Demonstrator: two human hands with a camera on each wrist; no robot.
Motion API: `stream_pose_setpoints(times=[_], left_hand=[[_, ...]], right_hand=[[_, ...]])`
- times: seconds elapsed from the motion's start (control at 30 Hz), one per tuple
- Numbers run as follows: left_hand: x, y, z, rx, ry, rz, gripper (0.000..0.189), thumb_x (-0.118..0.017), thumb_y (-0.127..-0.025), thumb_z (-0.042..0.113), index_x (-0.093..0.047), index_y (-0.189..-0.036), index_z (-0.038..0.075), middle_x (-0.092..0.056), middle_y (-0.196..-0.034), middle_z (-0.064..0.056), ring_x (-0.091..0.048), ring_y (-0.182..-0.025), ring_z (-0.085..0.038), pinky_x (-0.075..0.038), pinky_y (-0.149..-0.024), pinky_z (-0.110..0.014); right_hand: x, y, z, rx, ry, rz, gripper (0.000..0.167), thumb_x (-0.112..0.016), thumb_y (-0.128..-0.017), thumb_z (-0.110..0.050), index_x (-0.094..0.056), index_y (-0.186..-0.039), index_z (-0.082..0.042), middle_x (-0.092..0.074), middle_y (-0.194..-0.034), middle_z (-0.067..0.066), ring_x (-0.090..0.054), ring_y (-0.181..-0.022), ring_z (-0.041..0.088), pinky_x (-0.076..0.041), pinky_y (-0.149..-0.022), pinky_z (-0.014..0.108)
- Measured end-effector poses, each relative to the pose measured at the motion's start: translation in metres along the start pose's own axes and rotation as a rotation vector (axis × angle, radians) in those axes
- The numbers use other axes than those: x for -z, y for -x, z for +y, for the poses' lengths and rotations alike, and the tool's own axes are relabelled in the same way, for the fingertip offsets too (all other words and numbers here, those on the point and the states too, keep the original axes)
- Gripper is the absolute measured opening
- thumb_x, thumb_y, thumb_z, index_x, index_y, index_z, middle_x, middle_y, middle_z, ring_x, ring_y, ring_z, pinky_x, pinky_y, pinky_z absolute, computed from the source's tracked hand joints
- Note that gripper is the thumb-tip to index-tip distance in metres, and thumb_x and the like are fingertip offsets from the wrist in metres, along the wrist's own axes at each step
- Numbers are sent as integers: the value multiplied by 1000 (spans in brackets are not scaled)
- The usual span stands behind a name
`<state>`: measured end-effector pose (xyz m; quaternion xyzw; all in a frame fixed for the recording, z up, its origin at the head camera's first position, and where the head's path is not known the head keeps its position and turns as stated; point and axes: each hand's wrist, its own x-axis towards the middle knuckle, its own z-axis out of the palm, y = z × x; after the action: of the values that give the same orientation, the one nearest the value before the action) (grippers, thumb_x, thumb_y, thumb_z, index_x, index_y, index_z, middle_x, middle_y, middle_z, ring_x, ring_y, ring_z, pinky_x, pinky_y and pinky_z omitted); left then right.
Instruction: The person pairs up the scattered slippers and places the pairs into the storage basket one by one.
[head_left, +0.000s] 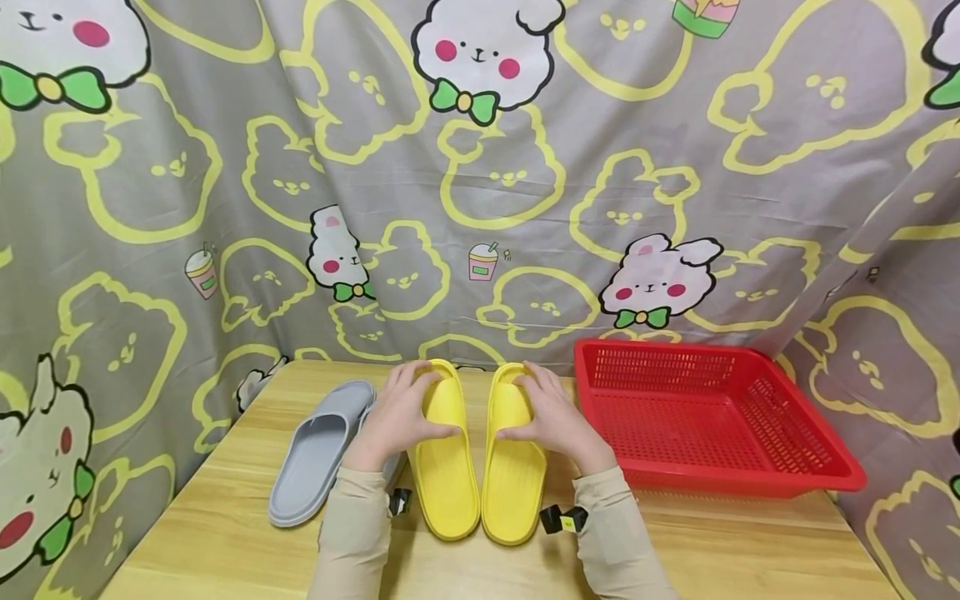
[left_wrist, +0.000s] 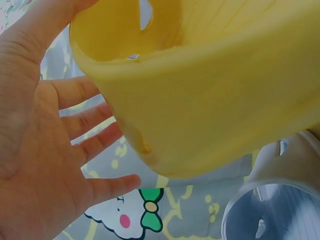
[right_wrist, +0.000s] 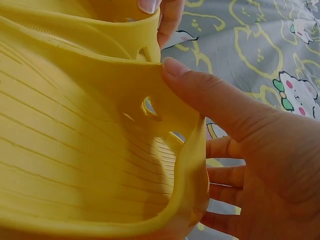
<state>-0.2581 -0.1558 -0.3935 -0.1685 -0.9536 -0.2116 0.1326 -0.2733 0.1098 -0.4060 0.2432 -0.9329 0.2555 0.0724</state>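
Observation:
Two yellow slippers lie side by side on the wooden table, toes pointing away from me. My left hand [head_left: 393, 412] grips the left yellow slipper [head_left: 450, 492] across its upper, the thumb at the inner side of the opening. In the left wrist view its other fingers spread along the slipper's outer side. The right yellow slipper [head_left: 513, 493] is held likewise by my right hand [head_left: 557, 417], whose thumb [right_wrist: 192, 85] rests on the rim of the upper. Left of them stands a grey slipper [head_left: 311, 454]; a second grey one is mostly hidden behind my left hand and wrist.
A red plastic basket [head_left: 720, 481] with perforated walls stands at the right of the table [head_left: 217, 533]. Behind the table hangs a grey curtain [head_left: 525, 242] with cartoon prints, coming down close to the slippers' toes.

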Motion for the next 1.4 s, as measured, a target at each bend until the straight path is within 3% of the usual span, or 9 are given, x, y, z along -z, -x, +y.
stream_pose_setpoints(times=[0.27,0.67,1.03,1.4], left_hand=[[4,1,-4,31,8,-10,89,-83,-65,57,-54,-136,13,-33,-155,-16,-30,-143,-39,-33,-107,-66],[9,3,-12,44,74,18,88,-83,-67,55,-52,-136,8,-26,-160,-15,-25,-146,-40,-32,-111,-63],[11,4,-16,84,131,30,89,-84,-68,53,-50,-136,8,-20,-162,-13,-17,-149,-39,-29,-114,-61],[13,3,-21,86,127,99,92,-83,-67,56,-49,-136,6,-19,-162,-15,-16,-149,-41,-26,-115,-61]], right_hand=[[2,0,2,-11,-16,27,86,-83,-69,-54,-51,-132,-5,-29,-156,20,-26,-143,38,-35,-111,58],[6,0,8,-8,-8,95,88,-82,-68,-56,-51,-132,-4,-26,-157,21,-26,-144,41,-30,-113,62],[8,1,10,-29,-40,142,85,-83,-69,-53,-51,-132,-6,-26,-158,19,-25,-144,39,-34,-111,61],[14,0,14,-46,-24,210,84,-83,-68,-55,-51,-128,-5,-26,-158,17,-24,-144,39,-30,-113,62]])
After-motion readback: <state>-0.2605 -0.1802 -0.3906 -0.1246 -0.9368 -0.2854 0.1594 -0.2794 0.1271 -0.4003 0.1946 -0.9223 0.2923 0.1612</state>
